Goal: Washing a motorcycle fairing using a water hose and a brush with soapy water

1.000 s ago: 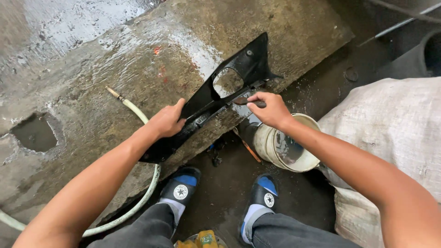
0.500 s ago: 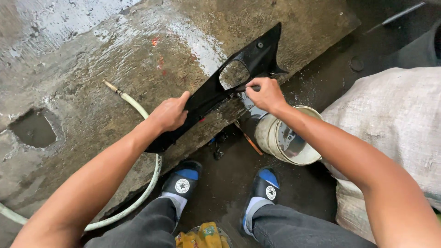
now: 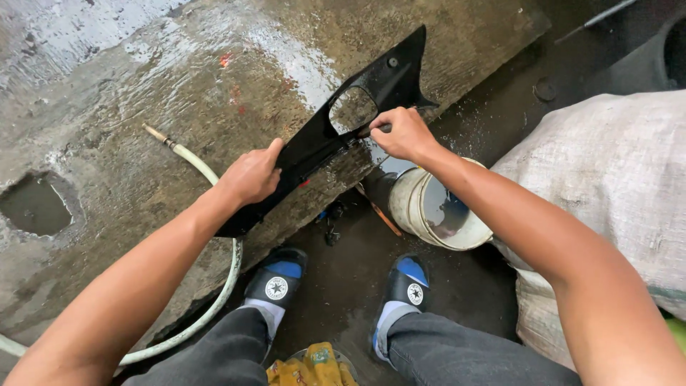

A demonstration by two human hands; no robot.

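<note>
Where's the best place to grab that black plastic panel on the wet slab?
Probably the narrow lower half of the black panel, from its near long edge, where the left hand wraps it. The right hand steadies the rim by the oval cut-out; the pointed top offers less to hold.

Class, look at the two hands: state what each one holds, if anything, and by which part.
Both hold the black plastic panel. The left hand grips its lower edge near the middle; the right hand grips the edge just beside the oval cutout.
</note>
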